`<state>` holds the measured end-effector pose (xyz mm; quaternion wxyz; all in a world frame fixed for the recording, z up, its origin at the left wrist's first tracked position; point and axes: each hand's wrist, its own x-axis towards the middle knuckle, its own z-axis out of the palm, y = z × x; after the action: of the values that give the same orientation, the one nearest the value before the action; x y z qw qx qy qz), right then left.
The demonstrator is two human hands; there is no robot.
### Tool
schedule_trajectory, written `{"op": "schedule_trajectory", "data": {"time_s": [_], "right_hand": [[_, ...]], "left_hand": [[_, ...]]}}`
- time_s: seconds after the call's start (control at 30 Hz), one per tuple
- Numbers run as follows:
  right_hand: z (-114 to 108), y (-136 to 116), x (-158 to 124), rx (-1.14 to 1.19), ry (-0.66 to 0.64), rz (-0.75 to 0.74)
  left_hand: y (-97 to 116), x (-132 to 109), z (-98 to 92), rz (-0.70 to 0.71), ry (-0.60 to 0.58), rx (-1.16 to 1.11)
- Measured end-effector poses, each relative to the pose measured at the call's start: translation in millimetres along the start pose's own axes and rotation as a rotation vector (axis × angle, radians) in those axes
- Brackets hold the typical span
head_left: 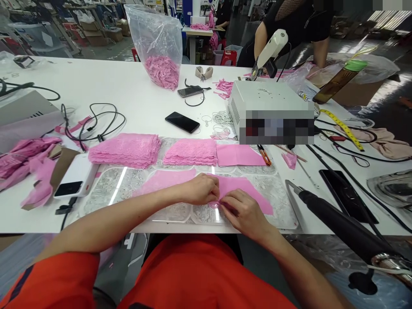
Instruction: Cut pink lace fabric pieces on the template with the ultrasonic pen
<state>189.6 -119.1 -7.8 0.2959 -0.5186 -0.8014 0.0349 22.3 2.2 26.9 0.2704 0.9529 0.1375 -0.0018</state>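
My left hand point(202, 189) is closed, its fingers pinched at the inner edge of a pink fabric piece point(246, 189) lying on the mat. Close beside it, my right hand point(243, 209) pinches the near corner of the same piece. Under my left wrist a lacy pink piece point(167, 178) lies flat, reaching toward the fingers. What exactly sits between the fingertips is partly hidden. Behind the hands are a tall stack of pink lace point(125, 150), a smaller lace stack point(190, 151) and a smooth pink stack point(240, 155).
A grey-patterned mat point(280, 210) covers the table's front. Orange-handled snips point(264, 155), a grey machine box point(270, 96) and a black-handled tool point(334, 223) stand or lie rightward. A phone point(182, 122) and a bag of pink scraps point(161, 51) are farther back. Another person point(289, 25) stands across the table.
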Motion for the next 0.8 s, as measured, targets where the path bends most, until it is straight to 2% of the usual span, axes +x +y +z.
{"op": "schedule_trajectory", "data": {"time_s": [0.8], "right_hand": [[0.5,6.9,1.9,0.101,-0.055,0.054]], "left_hand": [[0.9,0.5,-3.6,-0.093,-0.013,-0.168]]}}
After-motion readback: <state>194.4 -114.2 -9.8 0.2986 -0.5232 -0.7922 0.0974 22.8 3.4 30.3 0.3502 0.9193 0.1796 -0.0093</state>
